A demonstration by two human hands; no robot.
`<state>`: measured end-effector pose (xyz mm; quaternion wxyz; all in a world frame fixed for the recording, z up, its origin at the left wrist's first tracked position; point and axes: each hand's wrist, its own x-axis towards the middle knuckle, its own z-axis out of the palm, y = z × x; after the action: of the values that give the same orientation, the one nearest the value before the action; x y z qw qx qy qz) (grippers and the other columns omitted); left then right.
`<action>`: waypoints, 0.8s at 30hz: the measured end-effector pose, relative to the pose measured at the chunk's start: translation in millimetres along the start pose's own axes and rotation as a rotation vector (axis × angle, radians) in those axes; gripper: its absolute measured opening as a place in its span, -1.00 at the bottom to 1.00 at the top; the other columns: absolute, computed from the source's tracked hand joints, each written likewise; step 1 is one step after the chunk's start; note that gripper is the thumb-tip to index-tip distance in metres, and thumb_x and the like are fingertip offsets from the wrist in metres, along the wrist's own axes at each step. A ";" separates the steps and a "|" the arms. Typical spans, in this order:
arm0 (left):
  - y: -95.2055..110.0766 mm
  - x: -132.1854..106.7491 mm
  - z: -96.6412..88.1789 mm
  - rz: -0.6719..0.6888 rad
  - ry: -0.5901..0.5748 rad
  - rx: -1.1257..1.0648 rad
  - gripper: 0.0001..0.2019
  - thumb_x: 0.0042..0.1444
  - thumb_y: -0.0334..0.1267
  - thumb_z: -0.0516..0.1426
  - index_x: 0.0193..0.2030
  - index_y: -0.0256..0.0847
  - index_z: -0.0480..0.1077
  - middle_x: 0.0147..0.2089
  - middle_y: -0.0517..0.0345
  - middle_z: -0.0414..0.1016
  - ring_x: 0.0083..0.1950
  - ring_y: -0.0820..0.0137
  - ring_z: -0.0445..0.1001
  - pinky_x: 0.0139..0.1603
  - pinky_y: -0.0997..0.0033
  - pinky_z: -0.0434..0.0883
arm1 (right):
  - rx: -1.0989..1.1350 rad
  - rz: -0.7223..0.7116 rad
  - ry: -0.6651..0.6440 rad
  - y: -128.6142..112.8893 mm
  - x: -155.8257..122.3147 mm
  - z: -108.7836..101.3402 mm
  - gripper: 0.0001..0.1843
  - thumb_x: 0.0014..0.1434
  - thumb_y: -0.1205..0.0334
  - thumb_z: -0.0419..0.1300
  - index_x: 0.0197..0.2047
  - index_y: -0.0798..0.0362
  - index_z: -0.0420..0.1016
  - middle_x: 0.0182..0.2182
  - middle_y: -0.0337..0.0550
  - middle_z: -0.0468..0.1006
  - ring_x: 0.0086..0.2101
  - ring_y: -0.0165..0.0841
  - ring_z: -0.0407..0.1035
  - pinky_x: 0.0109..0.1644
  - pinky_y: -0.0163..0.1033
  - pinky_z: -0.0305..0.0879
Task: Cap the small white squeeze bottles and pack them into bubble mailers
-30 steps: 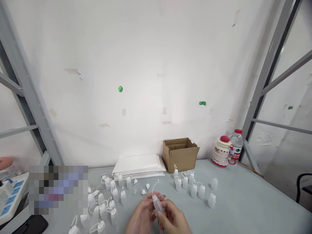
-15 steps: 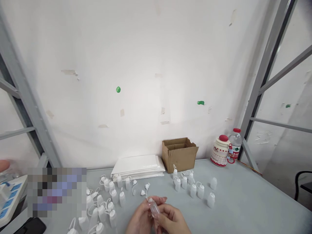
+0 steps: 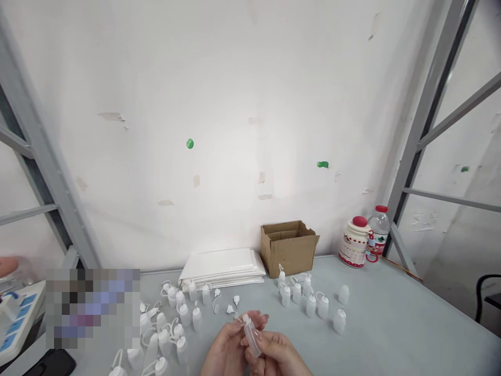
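Note:
At the bottom middle, both my hands hold one small translucent squeeze bottle (image 3: 251, 336), tilted with its neck up and to the left. My left hand (image 3: 227, 351) pinches near the neck with fingertips at the top. My right hand (image 3: 276, 352) wraps its fingers round the bottle's body. A thin white cap tether hangs by the neck. Several white bottles with looped tethers (image 3: 168, 334) lie on the grey table (image 3: 391, 324) to the left of my hands. A second group of capped bottles (image 3: 313, 303) stands to the right, beyond my hands.
A stack of white sheets (image 3: 223, 267) lies against the wall, with an open cardboard box (image 3: 288, 247) beside it. A red-and-white lidded jar (image 3: 355, 243) and a water bottle (image 3: 379, 228) stand at the back right. Grey metal frame posts (image 3: 426, 120) rise on both sides. A dark phone (image 3: 50, 363) lies at the bottom left.
The bottle's white tether, which stood up in a loop above my hands, has come down to the neck. My hands stay in the same place, turning the bottle slightly.

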<state>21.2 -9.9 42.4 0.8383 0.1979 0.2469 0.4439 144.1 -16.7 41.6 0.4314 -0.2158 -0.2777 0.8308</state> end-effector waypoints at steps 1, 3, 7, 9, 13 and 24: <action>-0.4 -0.3 0.8 -0.006 0.008 -0.012 -0.79 0.03 -0.30 0.05 -0.27 -0.28 0.48 -0.20 0.02 0.58 -0.13 0.32 0.48 -0.13 0.39 0.32 | 0.018 0.002 -0.014 0.4 0.2 -1.1 -0.61 -0.28 0.11 0.42 -0.47 0.28 0.53 -0.71 -0.25 0.41 -0.74 -0.61 0.22 -0.63 -0.46 0.09; -0.7 -1.1 2.0 -0.027 0.010 -0.041 -0.78 0.03 -0.28 0.04 -0.27 -0.27 0.47 -0.21 0.02 0.58 -0.20 0.34 0.49 -0.20 0.40 0.33 | 0.038 -0.007 -0.051 2.3 1.1 -4.6 -0.62 -0.27 0.14 0.42 -0.46 0.29 0.53 -0.67 -0.24 0.42 -0.72 -0.60 0.22 -0.60 -0.44 0.10; 0.2 -2.4 2.0 -0.065 -0.008 -0.048 -0.80 -0.01 -0.26 0.08 -0.28 -0.26 0.47 -0.21 0.06 0.57 -0.28 0.37 0.49 -0.17 0.38 0.31 | 0.033 -0.028 -0.118 6.2 3.0 -9.7 -0.65 -0.23 0.14 0.41 -0.44 0.26 0.54 -0.68 -0.26 0.40 -0.70 -0.59 0.20 -0.59 -0.42 0.08; 1.0 -2.3 0.9 -0.062 -0.025 -0.041 -0.81 -0.03 -0.27 0.09 -0.31 -0.27 0.47 -0.22 0.05 0.57 -0.24 0.35 0.48 -0.10 0.36 0.29 | 0.022 -0.032 -0.123 7.0 3.6 -10.5 -0.65 -0.22 0.12 0.40 -0.44 0.25 0.54 -0.67 -0.26 0.40 -0.70 -0.59 0.19 -0.59 -0.42 0.07; 1.9 -1.9 0.0 0.003 -0.072 0.005 -0.77 -0.06 -0.24 0.11 -0.29 -0.28 0.49 -0.23 0.02 0.57 -0.17 0.29 0.46 -0.03 0.30 0.25 | -0.042 -0.068 -0.106 7.6 5.5 -12.6 -0.61 -0.22 0.04 0.38 -0.45 0.24 0.54 -0.71 -0.26 0.39 -0.75 -0.61 0.16 -0.65 -0.44 -0.01; -0.2 -3.1 2.4 0.024 0.005 -0.069 -0.89 -0.02 -0.32 0.16 -0.34 -0.22 0.49 -0.25 0.06 0.55 -0.15 0.38 0.47 -0.03 0.40 0.27 | -0.083 -0.096 -0.080 9.6 8.2 -13.4 -0.58 -0.21 0.00 0.36 -0.46 0.24 0.53 -0.73 -0.30 0.35 -0.77 -0.64 0.10 -0.68 -0.45 -0.02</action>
<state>21.2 -12.9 45.0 0.8387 0.1708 0.2311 0.4625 141.9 -10.7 24.4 0.4500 -0.1867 -0.3390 0.8048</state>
